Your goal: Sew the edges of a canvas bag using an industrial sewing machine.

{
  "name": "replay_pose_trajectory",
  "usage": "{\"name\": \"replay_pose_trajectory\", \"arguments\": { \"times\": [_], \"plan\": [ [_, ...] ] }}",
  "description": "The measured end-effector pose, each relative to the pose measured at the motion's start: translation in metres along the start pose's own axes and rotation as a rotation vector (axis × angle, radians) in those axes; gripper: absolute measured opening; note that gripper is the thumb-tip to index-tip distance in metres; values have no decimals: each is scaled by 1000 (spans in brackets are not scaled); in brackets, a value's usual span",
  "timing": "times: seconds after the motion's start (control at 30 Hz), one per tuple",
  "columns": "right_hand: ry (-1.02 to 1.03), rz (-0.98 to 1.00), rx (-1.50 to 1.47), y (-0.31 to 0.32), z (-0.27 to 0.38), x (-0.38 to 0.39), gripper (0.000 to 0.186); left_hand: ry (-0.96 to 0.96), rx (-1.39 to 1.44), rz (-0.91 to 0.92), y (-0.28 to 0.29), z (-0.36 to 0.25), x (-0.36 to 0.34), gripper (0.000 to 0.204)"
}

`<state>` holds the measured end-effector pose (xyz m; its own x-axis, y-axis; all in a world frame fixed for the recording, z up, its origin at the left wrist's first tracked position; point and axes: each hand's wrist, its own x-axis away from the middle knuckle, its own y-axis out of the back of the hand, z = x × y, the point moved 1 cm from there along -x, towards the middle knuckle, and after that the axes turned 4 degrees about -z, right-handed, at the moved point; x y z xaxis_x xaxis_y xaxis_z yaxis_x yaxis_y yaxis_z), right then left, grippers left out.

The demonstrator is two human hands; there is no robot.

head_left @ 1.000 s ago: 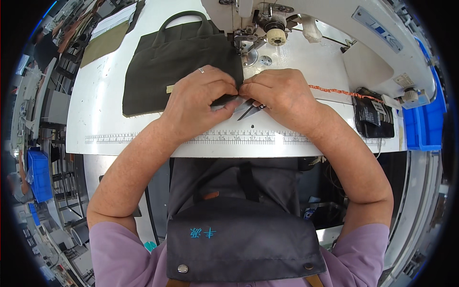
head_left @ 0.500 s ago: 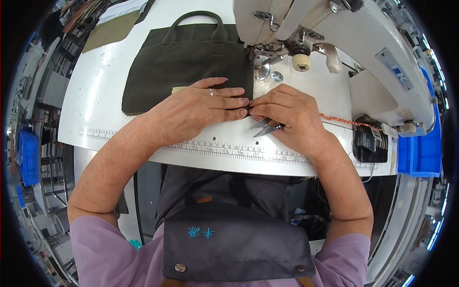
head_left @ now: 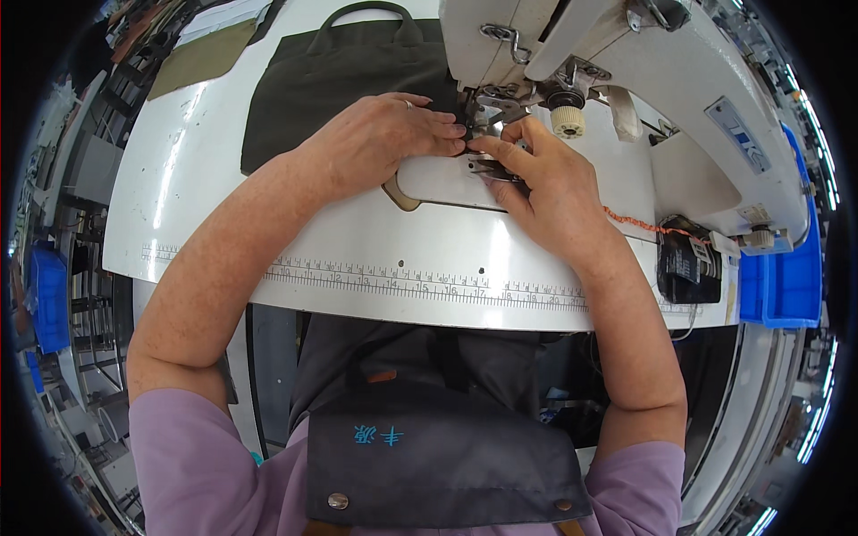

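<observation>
My left hand [head_left: 389, 143] lies on the dark olive bag [head_left: 304, 89], fingers stretched toward its right edge beside the sewing machine's foot. My right hand [head_left: 550, 192] pinches at the bag's corner just under the machine head [head_left: 500, 107], with small metal scissors [head_left: 490, 171] held in its fingers. The fingertips of both hands nearly meet there, and the corner itself is partly hidden by them. The bag's looped handle [head_left: 357, 13] points away from me on the white table [head_left: 197, 196].
The machine's arm [head_left: 688, 125] spans the right side. A dark pouch [head_left: 688, 277] and orange coiled cord [head_left: 630, 219] lie below it, beside blue bins [head_left: 778, 295]. Olive and white pieces [head_left: 192, 67] lie at the back left. A printed ruler [head_left: 349, 281] runs along the front edge.
Both hands and the bag have moved away from me, up to the machine's foot. My left hand's fingers, curled a second ago, are now stretched out.
</observation>
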<state>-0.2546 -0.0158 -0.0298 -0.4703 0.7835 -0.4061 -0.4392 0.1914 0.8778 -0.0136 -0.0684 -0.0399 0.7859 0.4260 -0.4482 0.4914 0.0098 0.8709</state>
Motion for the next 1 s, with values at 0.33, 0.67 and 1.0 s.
{"name": "replay_pose_trajectory", "arguments": {
  "times": [0.33,0.67,1.0],
  "plan": [
    [-75,40,22,1,-2,6,47,115,-178,25,-4,8,-8,51],
    [-24,-60,-13,-3,-10,5,41,144,-262,-1,-6,-16,-1,53],
    [-48,25,58,2,-2,4,52,349,-110,288,26,-34,-14,55]
  ]
}}
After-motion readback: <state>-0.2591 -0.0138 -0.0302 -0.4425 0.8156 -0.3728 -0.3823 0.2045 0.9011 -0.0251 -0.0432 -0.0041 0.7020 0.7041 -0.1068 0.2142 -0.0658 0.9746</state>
